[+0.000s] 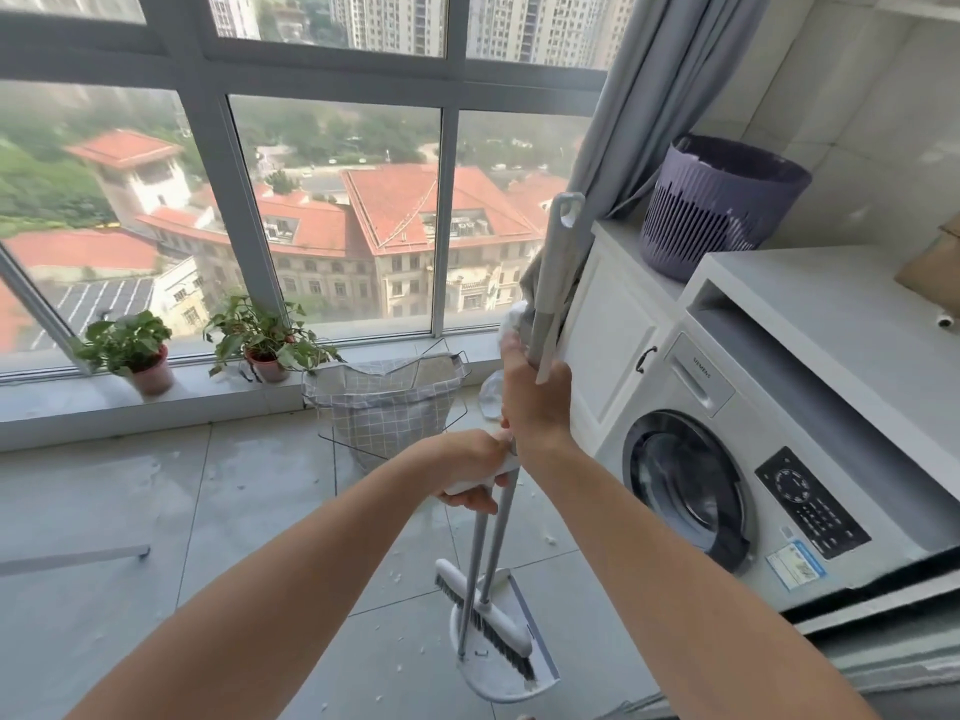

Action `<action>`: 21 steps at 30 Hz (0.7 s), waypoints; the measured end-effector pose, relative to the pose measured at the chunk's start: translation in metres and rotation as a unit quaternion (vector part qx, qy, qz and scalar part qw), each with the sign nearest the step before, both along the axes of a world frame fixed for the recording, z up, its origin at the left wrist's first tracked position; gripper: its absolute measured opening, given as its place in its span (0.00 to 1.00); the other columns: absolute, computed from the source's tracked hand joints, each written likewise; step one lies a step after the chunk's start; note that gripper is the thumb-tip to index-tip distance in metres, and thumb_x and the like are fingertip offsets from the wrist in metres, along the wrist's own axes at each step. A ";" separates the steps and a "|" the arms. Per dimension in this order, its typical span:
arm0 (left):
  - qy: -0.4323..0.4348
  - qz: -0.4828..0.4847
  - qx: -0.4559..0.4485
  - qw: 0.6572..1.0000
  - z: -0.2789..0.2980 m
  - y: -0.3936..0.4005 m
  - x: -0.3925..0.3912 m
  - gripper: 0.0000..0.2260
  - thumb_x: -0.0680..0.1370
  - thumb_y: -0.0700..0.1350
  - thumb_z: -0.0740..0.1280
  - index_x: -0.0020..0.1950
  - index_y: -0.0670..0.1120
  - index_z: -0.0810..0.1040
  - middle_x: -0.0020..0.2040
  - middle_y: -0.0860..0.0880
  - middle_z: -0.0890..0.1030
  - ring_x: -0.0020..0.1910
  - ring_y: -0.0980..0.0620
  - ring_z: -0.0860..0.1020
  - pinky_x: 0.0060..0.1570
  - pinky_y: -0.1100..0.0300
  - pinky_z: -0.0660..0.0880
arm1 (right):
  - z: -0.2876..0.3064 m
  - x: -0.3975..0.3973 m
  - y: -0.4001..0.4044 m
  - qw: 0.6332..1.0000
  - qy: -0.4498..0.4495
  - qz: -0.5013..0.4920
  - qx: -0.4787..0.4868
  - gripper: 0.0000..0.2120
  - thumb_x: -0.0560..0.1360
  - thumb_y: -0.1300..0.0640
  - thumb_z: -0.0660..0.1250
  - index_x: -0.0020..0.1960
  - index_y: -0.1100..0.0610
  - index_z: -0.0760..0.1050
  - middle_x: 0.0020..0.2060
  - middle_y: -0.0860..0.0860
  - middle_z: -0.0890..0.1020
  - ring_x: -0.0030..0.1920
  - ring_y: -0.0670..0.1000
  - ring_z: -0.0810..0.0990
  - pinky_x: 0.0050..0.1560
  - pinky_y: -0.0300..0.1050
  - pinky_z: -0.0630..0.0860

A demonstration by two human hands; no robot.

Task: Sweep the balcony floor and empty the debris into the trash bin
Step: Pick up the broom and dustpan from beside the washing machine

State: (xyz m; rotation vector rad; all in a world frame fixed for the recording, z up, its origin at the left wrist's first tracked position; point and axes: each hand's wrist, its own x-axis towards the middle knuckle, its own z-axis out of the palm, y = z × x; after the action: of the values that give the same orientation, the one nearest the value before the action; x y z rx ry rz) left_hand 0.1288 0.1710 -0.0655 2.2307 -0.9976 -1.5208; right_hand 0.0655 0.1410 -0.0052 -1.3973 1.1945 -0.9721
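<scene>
My right hand (535,402) is shut around the grey-and-white broom handle (553,272), which rises to a hanging loop near the curtain. My left hand (467,470), just below and left of it, grips the white top of the dustpan handle (475,563). Both poles run down side by side. The broom head (488,623), with dark bristles, rests tilted across the white dustpan (498,680) standing on the tiled floor. Small white bits of debris (549,538) lie scattered on the tiles around the dustpan and toward the window.
A front-loading washing machine (727,485) and white cabinets line the right side, with a purple slatted basket (717,210) on the counter. A checked fabric bin on a wire frame (384,407) stands under the window. Two potted plants (135,350) (265,340) sit on the sill.
</scene>
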 end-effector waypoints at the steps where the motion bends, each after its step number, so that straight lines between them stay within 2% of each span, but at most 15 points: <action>1: -0.005 0.003 -0.016 1.000 -0.002 -0.004 -0.004 0.19 0.80 0.58 0.52 0.40 0.46 0.71 0.34 0.47 0.75 0.25 0.52 0.70 0.30 0.64 0.63 | 0.004 -0.006 -0.005 1.000 -0.013 -0.011 0.011 0.22 0.79 0.47 0.63 0.30 0.55 0.63 0.26 0.50 0.69 0.33 0.54 0.72 0.39 0.54 0.74; 3: -0.025 0.005 -0.054 0.998 -0.002 -0.008 -0.010 0.22 0.82 0.58 0.49 0.39 0.46 0.71 0.30 0.48 0.68 0.23 0.52 0.65 0.26 0.65 0.60 | 0.007 -0.015 -0.017 0.999 -0.025 -0.012 0.016 0.20 0.80 0.48 0.62 0.32 0.53 0.64 0.28 0.50 0.70 0.33 0.53 0.73 0.41 0.54 0.74; 6: -0.055 -0.015 -0.098 0.994 0.002 -0.018 -0.021 0.22 0.83 0.57 0.50 0.40 0.44 0.73 0.30 0.46 0.68 0.22 0.51 0.64 0.24 0.65 0.59 | 0.001 -0.028 -0.045 0.999 -0.036 0.018 0.018 0.16 0.79 0.45 0.61 0.35 0.50 0.67 0.27 0.49 0.70 0.29 0.52 0.71 0.35 0.50 0.70; 8: -0.074 -0.037 -0.111 0.990 0.005 -0.026 -0.026 0.23 0.83 0.58 0.51 0.41 0.44 0.75 0.30 0.46 0.69 0.22 0.50 0.66 0.24 0.64 0.61 | -0.004 -0.037 -0.064 0.997 -0.055 0.045 0.033 0.19 0.78 0.44 0.62 0.32 0.50 0.64 0.21 0.48 0.66 0.23 0.52 0.66 0.28 0.46 0.65; 10: -0.088 -0.055 -0.112 0.988 0.008 -0.030 -0.031 0.24 0.82 0.60 0.51 0.41 0.44 0.76 0.29 0.45 0.69 0.23 0.49 0.66 0.24 0.62 0.62 | -0.008 -0.047 -0.080 0.993 -0.082 0.073 0.048 0.23 0.79 0.46 0.61 0.30 0.54 0.62 0.18 0.49 0.62 0.18 0.51 0.63 0.23 0.41 0.62; 15: -0.109 -0.070 -0.101 0.986 0.012 -0.039 -0.051 0.22 0.83 0.58 0.52 0.38 0.47 0.74 0.29 0.44 0.69 0.24 0.48 0.65 0.26 0.60 0.62 | -0.011 -0.065 -0.102 0.981 -0.119 0.132 0.073 0.25 0.79 0.42 0.61 0.29 0.54 0.61 0.19 0.49 0.61 0.17 0.51 0.62 0.22 0.40 0.62; 18: -0.118 -0.042 -0.071 0.990 0.012 -0.024 -0.040 0.28 0.82 0.62 0.49 0.37 0.45 0.76 0.28 0.47 0.69 0.24 0.49 0.66 0.26 0.62 0.62 | -0.014 -0.085 -0.142 0.989 -0.108 0.037 0.092 0.19 0.77 0.41 0.61 0.38 0.55 0.68 0.22 0.49 0.65 0.18 0.49 0.63 0.22 0.39 0.63; 20: -0.100 -0.008 -0.049 0.994 0.007 -0.007 -0.022 0.30 0.81 0.64 0.48 0.37 0.45 0.77 0.29 0.48 0.68 0.24 0.50 0.66 0.26 0.62 0.61 | -0.011 -0.099 -0.169 0.980 -0.117 -0.050 0.153 0.19 0.76 0.39 0.62 0.37 0.54 0.68 0.24 0.48 0.66 0.18 0.48 0.62 0.22 0.38 0.61; 21: -0.092 0.017 -0.039 0.995 0.003 -0.003 -0.013 0.30 0.81 0.65 0.47 0.38 0.45 0.77 0.30 0.48 0.67 0.24 0.51 0.65 0.26 0.62 0.61 | -0.011 -0.100 -0.177 0.977 -0.122 -0.062 0.164 0.20 0.76 0.38 0.63 0.37 0.54 0.68 0.24 0.48 0.66 0.18 0.48 0.61 0.22 0.38 0.61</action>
State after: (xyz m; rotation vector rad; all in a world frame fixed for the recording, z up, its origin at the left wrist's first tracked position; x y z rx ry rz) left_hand 0.1156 0.1677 -0.0627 2.3534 -1.0459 -1.2577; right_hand -0.0346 -0.0362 -0.0157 -0.9243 1.2033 -0.9510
